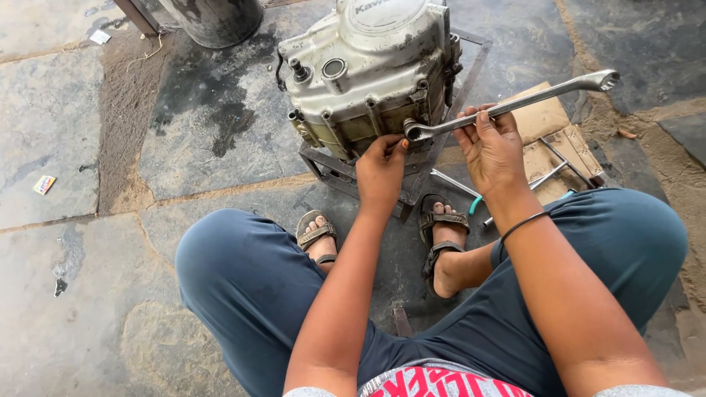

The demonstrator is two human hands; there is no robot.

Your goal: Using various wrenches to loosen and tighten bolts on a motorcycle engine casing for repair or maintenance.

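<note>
Stone slabs make up the floor [73,147], grey and worn, with a dark oily stain near the top and sandy joints between them. On it a person squats in blue trousers and sandals, knees wide apart. Between the feet sits a grimy engine [368,73] on a low metal frame [323,165]. The right hand [491,151] holds a long wrench [515,103] by the middle of its shaft, fingers wrapped tight around it; the wrench slants up to the right, its far ring end in the air and its near ring end seated at the engine's lower right corner. The left hand [381,173] reaches to that same corner, its fingers drawn together at the wrench's ring end, touching it and the engine. A dark band circles the right wrist. Behind the right hand lies a piece of cardboard [548,121] with a few more tools [544,176] beside it on the floor. A dark drum [217,18] stands at the top, well apart from the engine.
</note>
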